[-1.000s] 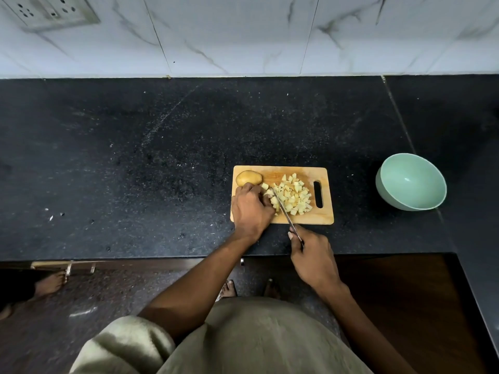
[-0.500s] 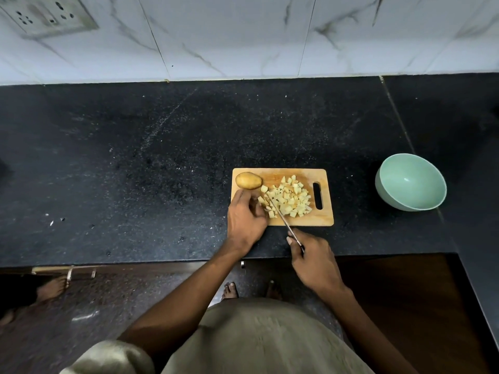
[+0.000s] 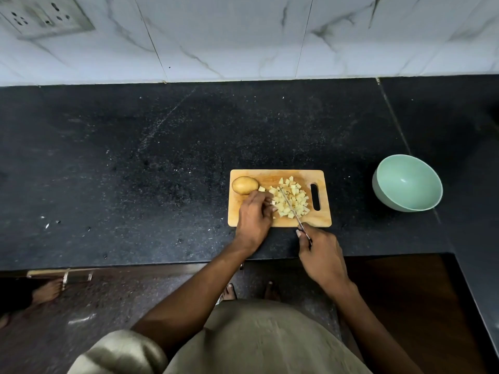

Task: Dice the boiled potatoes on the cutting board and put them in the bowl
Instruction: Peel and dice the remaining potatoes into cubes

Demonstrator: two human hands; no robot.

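Note:
A small wooden cutting board (image 3: 322,220) lies near the front edge of the black counter. One whole unpeeled potato (image 3: 245,185) sits at its back left corner. Several pale potato cubes (image 3: 297,202) are heaped in the middle of the board. My left hand (image 3: 253,215) is on the board's left half, its fingers curled down over a few small potato pieces at the heap's left edge. My right hand (image 3: 322,256) grips the handle of a thin knife (image 3: 289,203), whose blade lies diagonally across the heap. The mint-green bowl (image 3: 386,171) to the right holds nothing.
The black stone counter (image 3: 162,171) stretches wide to the left and behind the board, with a white marble-tiled wall (image 3: 243,36) and a socket plate (image 3: 46,16) at the back. The counter turns a corner at the right. Another person's bare foot (image 3: 46,291) stands on the floor at the left.
The knife blade has shifted right, from beside my left fingertips onto the heap of cubes. My left hand drew back a little, then moved right to the heap's left edge.

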